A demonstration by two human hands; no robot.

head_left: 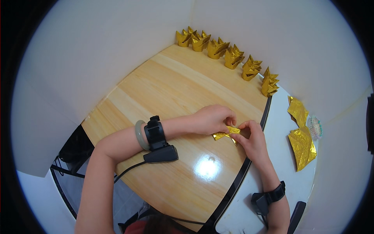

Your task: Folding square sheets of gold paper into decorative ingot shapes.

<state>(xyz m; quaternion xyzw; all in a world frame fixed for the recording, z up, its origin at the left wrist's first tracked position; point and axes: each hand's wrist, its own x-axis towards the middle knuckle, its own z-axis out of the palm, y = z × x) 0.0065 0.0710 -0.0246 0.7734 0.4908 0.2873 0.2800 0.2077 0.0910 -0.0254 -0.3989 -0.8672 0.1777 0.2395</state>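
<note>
A small folded piece of gold foil paper (pixel 221 135) lies low over the wooden table, its pointed ends sticking out between my hands. My left hand (pixel 212 119) reaches in from the left with bent fingers, its fingertips closed on the foil's upper edge. From the right, my right hand (pixel 254 142) pinches the foil's other side between thumb and forefinger. My fingers cover part of the folds. Along the table's far edge stand several finished-looking gold foil crown shapes (pixel 217 48), upright with pointed tops.
Gold foil sheets (pixel 302 148) are stacked on the white surface (pixel 278 128) at the right, beside a clear round container (pixel 314 127) with small coloured things. A dark strip separates that surface from the wooden table (pixel 156 93). Pale walls enclose the back. A cable hangs from my left wrist device (pixel 161 153).
</note>
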